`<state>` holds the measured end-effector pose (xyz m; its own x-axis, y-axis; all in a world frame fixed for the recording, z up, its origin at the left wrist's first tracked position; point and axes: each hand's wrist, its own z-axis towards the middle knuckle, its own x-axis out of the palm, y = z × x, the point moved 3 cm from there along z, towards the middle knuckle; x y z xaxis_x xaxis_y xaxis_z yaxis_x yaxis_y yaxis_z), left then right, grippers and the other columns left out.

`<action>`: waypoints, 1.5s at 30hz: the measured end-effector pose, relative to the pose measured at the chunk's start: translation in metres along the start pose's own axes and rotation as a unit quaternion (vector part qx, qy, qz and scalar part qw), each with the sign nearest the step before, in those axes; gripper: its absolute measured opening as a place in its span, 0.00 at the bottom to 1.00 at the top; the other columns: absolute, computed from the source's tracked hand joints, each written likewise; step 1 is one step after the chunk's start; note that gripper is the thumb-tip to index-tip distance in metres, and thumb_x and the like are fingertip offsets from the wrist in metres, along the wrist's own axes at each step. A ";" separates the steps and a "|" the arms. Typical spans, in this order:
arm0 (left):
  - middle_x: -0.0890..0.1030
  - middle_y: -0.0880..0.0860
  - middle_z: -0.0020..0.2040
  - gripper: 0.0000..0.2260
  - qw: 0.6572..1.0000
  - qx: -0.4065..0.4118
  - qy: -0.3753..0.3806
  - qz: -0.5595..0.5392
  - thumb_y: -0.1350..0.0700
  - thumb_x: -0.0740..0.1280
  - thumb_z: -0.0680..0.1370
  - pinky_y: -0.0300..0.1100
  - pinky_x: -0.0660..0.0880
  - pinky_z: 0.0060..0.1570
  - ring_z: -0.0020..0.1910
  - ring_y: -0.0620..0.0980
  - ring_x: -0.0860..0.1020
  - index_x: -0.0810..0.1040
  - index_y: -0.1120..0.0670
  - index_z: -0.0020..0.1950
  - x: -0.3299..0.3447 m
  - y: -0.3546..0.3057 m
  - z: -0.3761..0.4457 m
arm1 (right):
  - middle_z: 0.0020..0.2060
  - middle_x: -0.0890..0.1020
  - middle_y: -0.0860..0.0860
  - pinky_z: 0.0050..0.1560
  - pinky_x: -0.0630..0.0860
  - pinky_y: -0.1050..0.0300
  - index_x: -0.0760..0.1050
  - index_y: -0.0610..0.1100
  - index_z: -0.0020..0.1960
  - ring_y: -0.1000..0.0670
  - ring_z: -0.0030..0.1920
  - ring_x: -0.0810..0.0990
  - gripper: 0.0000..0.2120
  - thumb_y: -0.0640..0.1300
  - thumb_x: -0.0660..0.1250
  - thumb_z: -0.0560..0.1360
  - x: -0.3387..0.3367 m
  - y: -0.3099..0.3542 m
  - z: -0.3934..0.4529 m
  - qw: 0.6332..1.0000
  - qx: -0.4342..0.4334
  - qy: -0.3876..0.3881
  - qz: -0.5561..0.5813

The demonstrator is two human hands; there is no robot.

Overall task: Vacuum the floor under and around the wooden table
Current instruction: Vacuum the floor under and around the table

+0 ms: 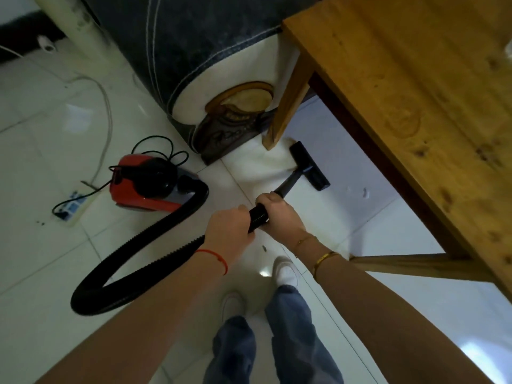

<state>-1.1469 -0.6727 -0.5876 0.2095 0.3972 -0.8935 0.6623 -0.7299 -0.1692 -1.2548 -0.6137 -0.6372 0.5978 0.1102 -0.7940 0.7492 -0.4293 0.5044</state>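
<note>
A wooden table [410,87] fills the upper right, one leg [288,106] coming down to the white tiled floor [332,212]. The black vacuum floor head [309,165] lies on the tiles just right of that leg, under the table's edge. Its black wand [286,184] runs back to my hands. My right hand [279,214] grips the wand further forward; my left hand [228,230] grips it just behind, where the ribbed black hose [155,245] begins. The hose loops left to the red and black vacuum body [146,184] on the floor.
A dark sofa with a carved foot [221,128] stands close behind the table leg. A power strip [73,205] with cables lies left of the vacuum body. A second table leg [415,266] crosses at right. My feet in white shoes [285,270] stand below my hands. Small debris dots the tiles.
</note>
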 end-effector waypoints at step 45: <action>0.70 0.47 0.28 0.08 0.993 -0.048 0.102 -0.024 0.53 0.65 0.73 0.36 0.60 0.24 0.26 0.45 0.68 0.69 0.53 0.36 -0.050 0.019 -0.078 | 0.48 0.78 0.45 0.47 0.74 0.49 0.72 0.41 0.49 0.44 0.50 0.74 0.13 0.40 0.72 0.69 0.004 0.064 -0.050 0.995 -0.031 0.075 0.054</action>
<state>-1.0884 -0.6626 -0.5139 0.3110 0.5411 -0.7813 0.7384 -0.6552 -0.1599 -1.1898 -0.5956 -0.5911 0.7082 0.2001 -0.6771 0.6916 -0.3897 0.6082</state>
